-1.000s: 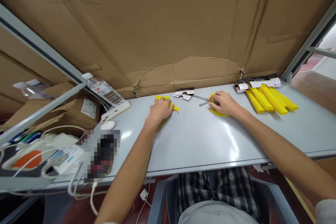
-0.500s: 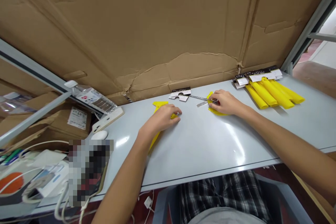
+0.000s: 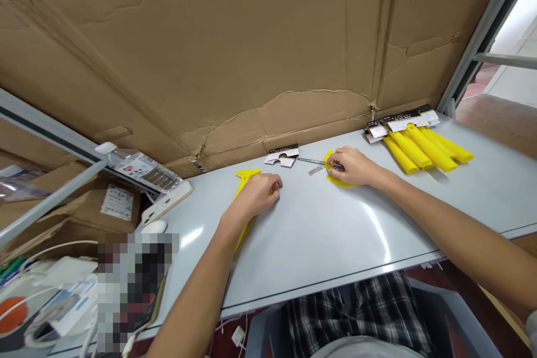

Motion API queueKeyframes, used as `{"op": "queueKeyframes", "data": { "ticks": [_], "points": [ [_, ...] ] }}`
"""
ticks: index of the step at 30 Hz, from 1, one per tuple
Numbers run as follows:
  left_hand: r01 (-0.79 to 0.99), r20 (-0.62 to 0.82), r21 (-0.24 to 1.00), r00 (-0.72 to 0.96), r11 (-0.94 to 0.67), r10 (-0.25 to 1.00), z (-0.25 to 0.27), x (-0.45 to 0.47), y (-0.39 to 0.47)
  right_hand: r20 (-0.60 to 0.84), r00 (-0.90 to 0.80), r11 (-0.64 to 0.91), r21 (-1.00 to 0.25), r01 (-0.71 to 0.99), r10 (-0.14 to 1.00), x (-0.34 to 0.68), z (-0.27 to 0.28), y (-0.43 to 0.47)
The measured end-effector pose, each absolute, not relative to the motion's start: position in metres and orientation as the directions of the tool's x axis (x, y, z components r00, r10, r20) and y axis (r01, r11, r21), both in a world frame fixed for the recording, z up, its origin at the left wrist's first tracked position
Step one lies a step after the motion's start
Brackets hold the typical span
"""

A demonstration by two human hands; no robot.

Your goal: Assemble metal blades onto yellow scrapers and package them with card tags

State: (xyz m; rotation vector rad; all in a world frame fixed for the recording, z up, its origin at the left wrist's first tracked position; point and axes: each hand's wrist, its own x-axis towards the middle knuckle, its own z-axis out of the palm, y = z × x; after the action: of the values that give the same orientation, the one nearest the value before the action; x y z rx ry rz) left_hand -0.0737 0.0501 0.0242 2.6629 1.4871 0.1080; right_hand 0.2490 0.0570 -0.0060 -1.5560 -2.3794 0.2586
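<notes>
On the left side of the desk, my left hand [image 3: 260, 194] curls its fingers around a yellow T-shaped plastic tool [image 3: 247, 173]. The hand covers most of its middle, and the handle shows below the wrist. My right hand [image 3: 351, 165] is closed on a slim metal tool [image 3: 311, 161] that points left; its grip end is mostly hidden by the fingers. Beneath this hand lies a yellow plastic piece [image 3: 339, 182], partly covered. Beside it is a small shiny flat strip [image 3: 317, 170]. A cut-out black-and-white card [image 3: 282, 155] lies near the metal tool's tip.
Several yellow tubular handles [image 3: 432, 151] with card headers [image 3: 411, 118] lie at the back right. Cardboard [image 3: 268, 56] walls the desk's rear. On the left are a plastic bottle [image 3: 142, 168], a white power strip [image 3: 166, 202], a round white object [image 3: 154, 227] and cables.
The whole view has shifted slightly, so things sit a little further left. My left fingers look a bit more curled; both hands stay by the same things.
</notes>
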Motion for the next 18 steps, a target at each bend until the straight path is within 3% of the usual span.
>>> {"op": "queueKeyframes", "data": {
  "ticks": [5,7,10,13,15,18],
  "points": [
    [0.843,0.05,0.102,0.527,-0.529,0.849,0.018,-0.067,0.048,0.135,-0.383,0.406,-0.304,0.862,0.914,0.249,-0.005,0.057],
    [0.827,0.103,0.152,0.532,-0.541,0.841,0.014,-0.06,0.045,0.136,-0.387,0.41,-0.308,0.859,0.912,0.25,-0.005,0.058],
    [0.696,0.168,0.325,0.624,-0.64,0.763,0.011,-0.045,0.039,0.14,-0.391,0.415,-0.319,0.852,0.91,0.251,-0.005,0.059],
    [0.591,0.282,0.321,0.686,-0.74,0.671,0.018,-0.04,0.033,0.163,-0.381,0.414,-0.34,0.844,0.91,0.255,-0.004,0.059],
    [0.647,0.331,0.271,0.633,-0.713,0.7,0.027,-0.047,0.032,0.184,-0.363,0.406,-0.348,0.845,0.913,0.257,-0.003,0.058],
    [0.85,0.245,0.212,0.432,-0.482,0.868,0.042,-0.066,0.032,0.196,-0.341,0.39,-0.332,0.859,0.919,0.26,0.004,0.055]
  ]
}}
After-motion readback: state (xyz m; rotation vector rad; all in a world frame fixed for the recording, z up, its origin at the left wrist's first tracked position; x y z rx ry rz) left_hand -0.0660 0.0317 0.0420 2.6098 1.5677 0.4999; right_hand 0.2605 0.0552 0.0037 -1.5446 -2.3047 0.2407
